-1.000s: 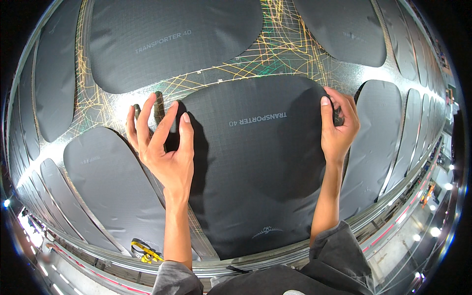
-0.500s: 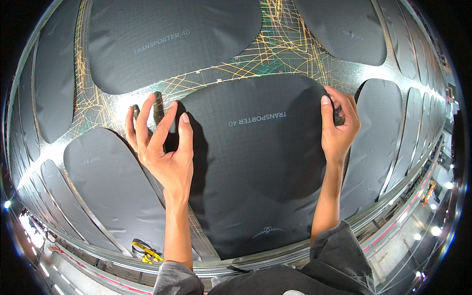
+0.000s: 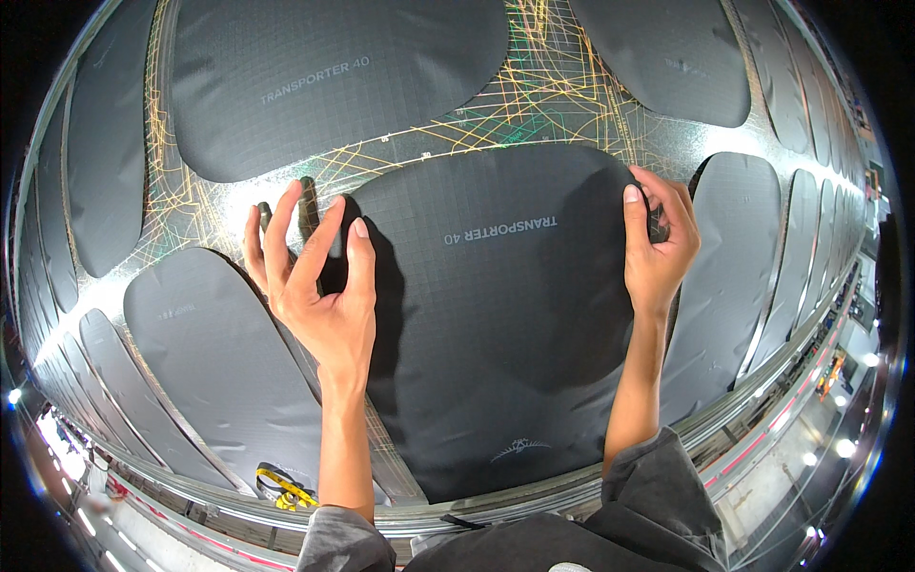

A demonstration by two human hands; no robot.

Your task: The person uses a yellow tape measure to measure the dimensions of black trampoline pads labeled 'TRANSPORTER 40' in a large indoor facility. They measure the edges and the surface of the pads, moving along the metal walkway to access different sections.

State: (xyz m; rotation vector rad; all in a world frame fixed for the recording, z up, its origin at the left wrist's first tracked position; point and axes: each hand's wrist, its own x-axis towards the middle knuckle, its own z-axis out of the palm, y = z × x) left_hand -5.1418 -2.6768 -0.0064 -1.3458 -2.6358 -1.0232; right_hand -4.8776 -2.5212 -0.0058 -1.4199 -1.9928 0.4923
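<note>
Both my hands are over a dark grey fabric panel (image 3: 505,315) with rounded far corners, pale lettering and a small light emblem near its near edge. My left hand (image 3: 319,267) is open at the panel's left edge, fingers spread and thumb toward the panel; nothing shows in it. At the far right corner, my right hand (image 3: 662,224) has its fingers curved, with a gap between thumb and index finger. Whether its fingertips touch the panel edge is hard to tell. Shadows fall across the panel beside both hands.
Similar dark panels lie around it: a left one (image 3: 219,353), a right one (image 3: 729,267) and a large far one (image 3: 334,86). The table surface (image 3: 543,100) between them carries yellow and green lines. A yellow and black tape-like item (image 3: 286,486) lies at the near metal rail (image 3: 457,524).
</note>
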